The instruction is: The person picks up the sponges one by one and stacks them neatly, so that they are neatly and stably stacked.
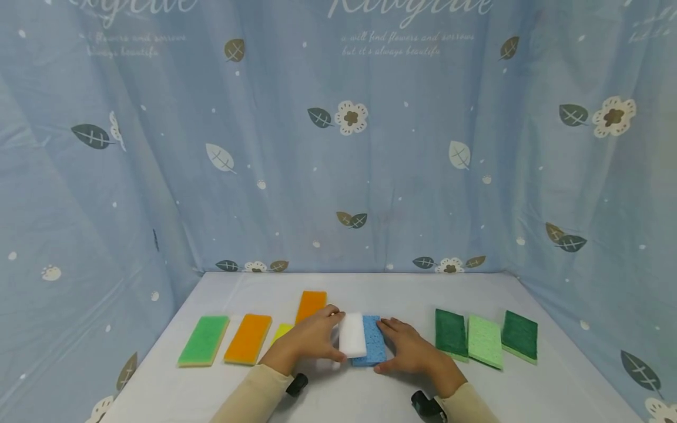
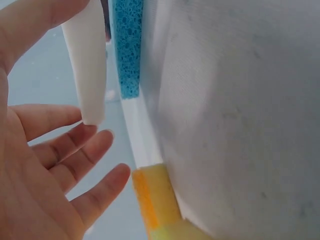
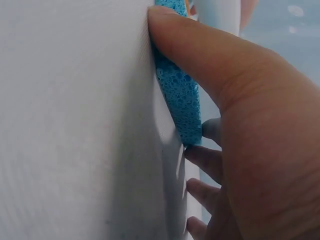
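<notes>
My left hand (image 1: 315, 339) pinches a white sponge (image 1: 352, 335) between thumb and fingertips, at its near and far ends. In the left wrist view, that white sponge (image 2: 89, 65) is held above the tabletop, its far end against the fingertips. My right hand (image 1: 409, 348) grips a blue sponge (image 1: 375, 342) the same way, thumb at the near end and fingers at the far end. Pores show along the edge of this blue sponge (image 3: 179, 97) in the right wrist view, low over the tabletop. Seen from the head, the white sponge overlaps the blue one's left side.
On the white table (image 1: 412, 294), a green sponge (image 1: 203, 341), an orange sponge (image 1: 248, 339), a partly hidden yellow sponge (image 1: 282, 331) and another orange sponge (image 1: 311, 305) lie left. Two dark green sponges (image 1: 451, 332) flank a light green sponge (image 1: 484, 341) right. A blue curtain (image 1: 275, 194) surrounds the table.
</notes>
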Tool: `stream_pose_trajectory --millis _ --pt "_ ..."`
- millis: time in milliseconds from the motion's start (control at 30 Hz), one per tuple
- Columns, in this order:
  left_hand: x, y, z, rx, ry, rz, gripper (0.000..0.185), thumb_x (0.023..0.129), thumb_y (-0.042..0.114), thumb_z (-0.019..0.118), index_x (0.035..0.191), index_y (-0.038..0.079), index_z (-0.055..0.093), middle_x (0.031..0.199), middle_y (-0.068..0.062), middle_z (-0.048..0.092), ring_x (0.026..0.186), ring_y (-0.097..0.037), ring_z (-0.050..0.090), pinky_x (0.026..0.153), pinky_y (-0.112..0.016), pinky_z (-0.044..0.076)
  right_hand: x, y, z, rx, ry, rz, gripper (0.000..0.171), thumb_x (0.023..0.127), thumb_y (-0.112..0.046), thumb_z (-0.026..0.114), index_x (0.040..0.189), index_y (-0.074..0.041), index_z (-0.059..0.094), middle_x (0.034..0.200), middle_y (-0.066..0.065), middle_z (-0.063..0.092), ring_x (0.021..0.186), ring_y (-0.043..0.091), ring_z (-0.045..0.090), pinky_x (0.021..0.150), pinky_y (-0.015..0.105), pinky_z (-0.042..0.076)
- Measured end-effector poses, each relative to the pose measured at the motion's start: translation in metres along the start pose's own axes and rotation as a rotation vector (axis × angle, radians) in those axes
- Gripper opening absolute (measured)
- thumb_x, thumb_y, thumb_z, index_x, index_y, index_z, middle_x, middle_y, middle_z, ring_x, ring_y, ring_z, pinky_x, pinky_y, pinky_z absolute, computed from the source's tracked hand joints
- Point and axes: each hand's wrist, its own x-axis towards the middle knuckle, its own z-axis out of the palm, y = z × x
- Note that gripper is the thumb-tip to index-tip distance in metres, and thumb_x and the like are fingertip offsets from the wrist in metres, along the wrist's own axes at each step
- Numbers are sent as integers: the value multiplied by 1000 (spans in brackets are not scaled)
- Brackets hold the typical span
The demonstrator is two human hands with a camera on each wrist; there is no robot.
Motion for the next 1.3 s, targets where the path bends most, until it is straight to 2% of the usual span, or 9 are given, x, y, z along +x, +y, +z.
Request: stream_pose_trajectory --millis 133,333,633,933,1100,1300 --pt "6 2 3 2 6 20 96 66 56 85 142 8 50 138 -1 47 113 -15 52 98 -35 45 0 1 0 -15 5 3 106 72 -70 70 150 -5 37 151 16 36 139 41 28 107 60 28" --pt "14 6 8 -5 -11 32 96 67 57 84 143 10 50 138 1 46 113 -13 51 98 -33 45 0 3 4 24 17 12 109 71 -72 70 150 -5 37 151 17 36 139 41 27 106 62 27" --pt "19 14 12 -13 -27 25 96 67 57 83 143 9 48 139 -1 45 111 -13 51 96 -32 46 1 10 9 56 46 3 107 72 -73 68 149 -5 39 151 17 37 139 41 27 107 63 24" --pt "27 17 18 -5 -19 55 95 68 58 82 142 7 50 137 -3 46 109 -13 52 92 -31 48 2 11 7 76 68 12 109 70 -73 70 147 -2 41 149 19 39 138 42 29 106 64 26" --pt "28 19 19 -12 -26 49 96 68 61 81 142 7 50 137 -3 46 110 -13 52 93 -31 47 2 12 8 91 79 21 113 68 -74 71 147 -1 39 149 20 39 137 43 29 105 64 27" --pt "29 19 20 -21 -21 52 95 68 61 80 141 9 51 136 -1 46 108 -12 52 92 -31 48 3 12 10 88 81 38 114 66 -77 70 148 -4 40 150 18 38 138 42 29 106 63 27"
